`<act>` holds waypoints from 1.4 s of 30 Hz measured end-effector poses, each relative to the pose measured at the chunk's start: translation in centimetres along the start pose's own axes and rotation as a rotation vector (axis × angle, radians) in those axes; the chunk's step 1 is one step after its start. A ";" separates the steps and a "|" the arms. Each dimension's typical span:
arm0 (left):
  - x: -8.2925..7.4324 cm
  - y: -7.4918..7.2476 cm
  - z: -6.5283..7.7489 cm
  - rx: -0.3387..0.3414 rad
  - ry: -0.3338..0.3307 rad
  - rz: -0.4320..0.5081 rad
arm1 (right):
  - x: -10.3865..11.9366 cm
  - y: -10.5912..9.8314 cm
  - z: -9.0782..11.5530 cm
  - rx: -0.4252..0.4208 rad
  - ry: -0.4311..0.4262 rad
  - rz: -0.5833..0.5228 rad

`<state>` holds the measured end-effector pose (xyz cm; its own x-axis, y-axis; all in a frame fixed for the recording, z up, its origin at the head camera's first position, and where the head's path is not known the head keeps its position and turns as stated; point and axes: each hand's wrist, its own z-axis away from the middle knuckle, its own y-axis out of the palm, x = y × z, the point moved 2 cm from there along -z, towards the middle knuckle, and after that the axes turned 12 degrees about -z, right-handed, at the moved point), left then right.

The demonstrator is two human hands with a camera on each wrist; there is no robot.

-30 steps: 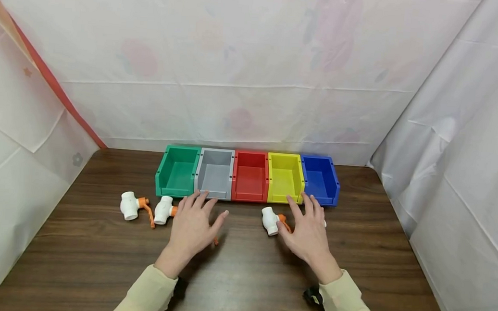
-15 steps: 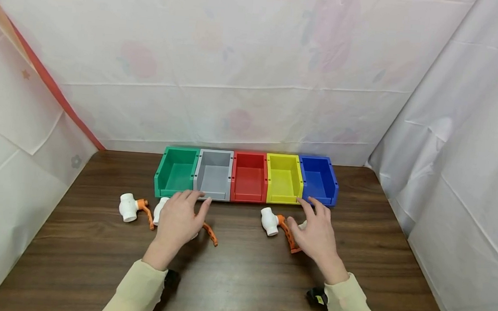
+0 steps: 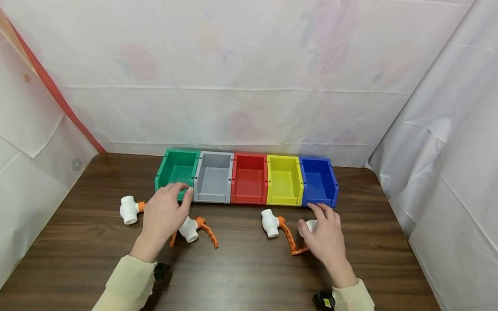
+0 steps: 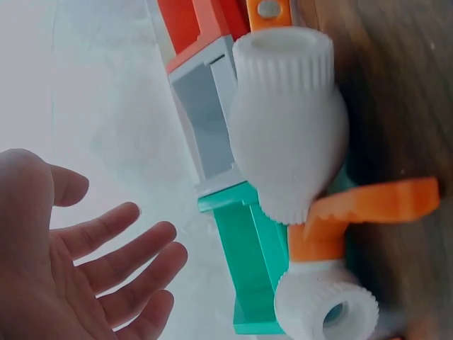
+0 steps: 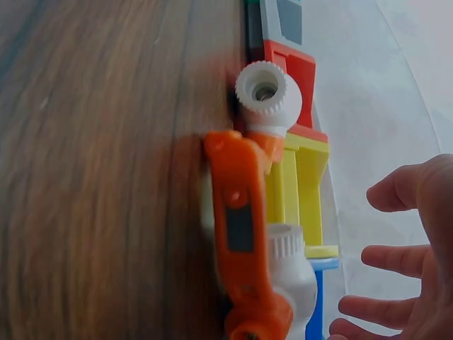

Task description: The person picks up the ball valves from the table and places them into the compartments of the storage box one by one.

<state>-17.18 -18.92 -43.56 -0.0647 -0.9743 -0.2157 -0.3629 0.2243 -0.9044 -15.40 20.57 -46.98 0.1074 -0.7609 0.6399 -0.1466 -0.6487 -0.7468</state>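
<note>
My left hand [image 3: 163, 217] hovers with relaxed fingers over a ball valve, mostly hidden beneath it; only the tip of its orange handle [image 3: 173, 239] shows in the head view. Right beside that hand lies another white ball valve [image 3: 189, 229], and a third ball valve [image 3: 129, 210] lies at the far left. The left wrist view shows loosely spread fingers [image 4: 134, 269] apart from the valves. Above a partly covered ball valve [image 3: 309, 227] is my right hand [image 3: 327, 238], holding nothing. To its left lies a ball valve [image 3: 270, 223] with an orange lever.
Behind the valves stands a row of bins: green [image 3: 157, 183], grey [image 3: 212, 198], red [image 3: 248, 199], yellow [image 3: 283, 200] and blue [image 3: 335, 193]. They stand on a dark wooden table [image 3: 240, 280]. White cloth [image 3: 255, 69] hangs at the back and sides.
My left hand has moved left, uncovering the valve near the grey bin. The right hand has shifted slightly right and toward me, baring the orange levers below it. The valves stay put.
</note>
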 end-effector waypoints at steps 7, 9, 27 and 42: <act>1.3 -0.2 -0.9 -0.006 -0.022 -0.004 | -1.3 -0.5 0.3 -0.021 -0.005 -0.005; 1.9 -0.3 -1.3 -0.018 -0.031 -0.014 | -1.6 -0.6 0.4 -0.021 0.001 -0.005; 5.4 -0.4 -3.6 -0.040 -0.063 -0.085 | -2.7 -0.4 1.2 0.000 0.052 0.021; 7.5 0.7 -5.2 0.077 -0.106 -0.074 | -2.6 0.2 1.2 0.052 0.080 0.062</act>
<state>-22.78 -26.21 -43.87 0.0600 -0.9817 -0.1810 -0.2903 0.1563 -0.9441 -14.50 22.41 -49.02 0.0204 -0.7973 0.6032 -0.0987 -0.6020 -0.7924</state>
